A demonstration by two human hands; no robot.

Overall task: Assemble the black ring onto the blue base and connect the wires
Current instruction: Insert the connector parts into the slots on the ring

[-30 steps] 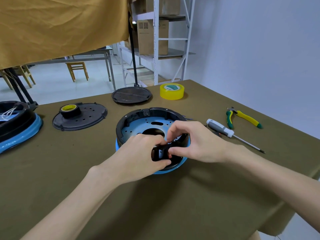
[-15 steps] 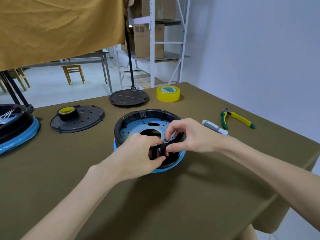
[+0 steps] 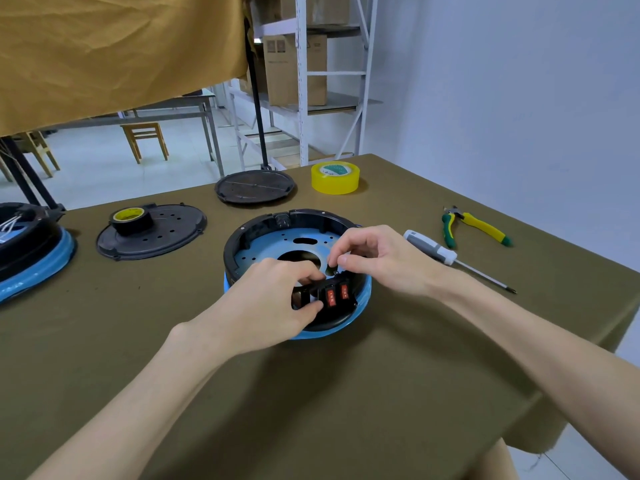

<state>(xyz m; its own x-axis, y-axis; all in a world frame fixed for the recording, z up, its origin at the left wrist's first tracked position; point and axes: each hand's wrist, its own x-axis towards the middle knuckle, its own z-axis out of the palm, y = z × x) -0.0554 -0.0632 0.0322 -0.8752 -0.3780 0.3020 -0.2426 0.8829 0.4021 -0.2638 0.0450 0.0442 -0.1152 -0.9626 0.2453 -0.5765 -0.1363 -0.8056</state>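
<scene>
Black ring (image 3: pixel 242 237) sits on the blue base (image 3: pixel 360 303) at desk (image 3: pixel 346 393) centre. At its 6 o'clock rim, the left hand (image 3: pixel 263 303) holds a narrow grip on the switch panel (image 3: pixel 332 296). The right hand (image 3: pixel 374 258) pinches something tiny, hard to make out. A screwdriver (image 3: pixel 436 251) lies at 3 o'clock.

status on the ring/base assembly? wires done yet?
Done: the black ring already sits on the blue base. In hand: the left hand grips the switch block at the near rim, while the right hand pinches something small just above it, too small to identify. Left: wire connection; no joined wires visible. Screwdriver and pliers lie untouched.
</scene>
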